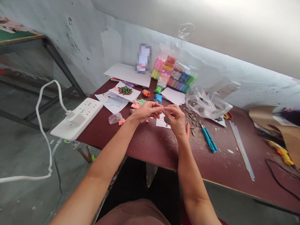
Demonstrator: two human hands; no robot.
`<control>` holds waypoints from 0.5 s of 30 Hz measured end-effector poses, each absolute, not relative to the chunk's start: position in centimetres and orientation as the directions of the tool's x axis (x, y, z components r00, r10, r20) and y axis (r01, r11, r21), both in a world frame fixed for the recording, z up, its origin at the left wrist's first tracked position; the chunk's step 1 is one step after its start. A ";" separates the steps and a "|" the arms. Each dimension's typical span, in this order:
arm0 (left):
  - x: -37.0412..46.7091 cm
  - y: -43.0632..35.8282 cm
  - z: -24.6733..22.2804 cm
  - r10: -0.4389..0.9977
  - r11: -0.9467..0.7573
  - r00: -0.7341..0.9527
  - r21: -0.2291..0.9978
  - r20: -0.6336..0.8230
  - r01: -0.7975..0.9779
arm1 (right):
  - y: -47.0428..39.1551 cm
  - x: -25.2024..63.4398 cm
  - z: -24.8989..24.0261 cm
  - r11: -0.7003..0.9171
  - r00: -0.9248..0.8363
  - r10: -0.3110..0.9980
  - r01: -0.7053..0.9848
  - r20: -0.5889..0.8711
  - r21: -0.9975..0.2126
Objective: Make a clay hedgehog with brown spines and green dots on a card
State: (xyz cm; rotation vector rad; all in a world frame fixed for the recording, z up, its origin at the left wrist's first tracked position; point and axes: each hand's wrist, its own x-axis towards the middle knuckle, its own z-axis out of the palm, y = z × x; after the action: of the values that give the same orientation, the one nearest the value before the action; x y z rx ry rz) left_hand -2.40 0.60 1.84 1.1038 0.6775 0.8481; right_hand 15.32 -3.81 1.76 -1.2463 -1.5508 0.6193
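Near the middle of the table, my left hand and my right hand meet, thumbs and forefingers pinched together at the tips. Whatever is between the fingertips is too small to make out. Below them lies a small white card with an orange line and a dark shape on it, partly covered by my right hand. Striped seeds are scattered to the right of that hand. Soft orange clay bits and a blue clay packet lie to the left of and behind the hands.
Teal-handled scissors, clear glue sticks and a yellow glue gun lie to the right. A plastic bag and colourful clay packs stand at the back. A white power strip juts over the left edge.
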 end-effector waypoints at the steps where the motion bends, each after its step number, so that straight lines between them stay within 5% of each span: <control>1: -2.4 0.6 1.9 0.853 0.210 0.519 0.951 -0.064 -0.228 | -3.9 15.2 1.8 0.333 0.050 0.921 0.412 0.386 -0.848; 15: -2.4 0.8 1.6 0.895 0.182 0.438 0.967 -0.088 -0.178 | -4.3 14.3 1.6 0.229 0.086 0.962 0.266 0.259 -0.936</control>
State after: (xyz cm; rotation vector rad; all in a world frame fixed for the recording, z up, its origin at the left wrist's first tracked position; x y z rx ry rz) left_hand -2.43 0.80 1.61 1.1311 0.7974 0.8823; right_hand 14.28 -4.28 1.59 -1.2536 -1.4085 0.8039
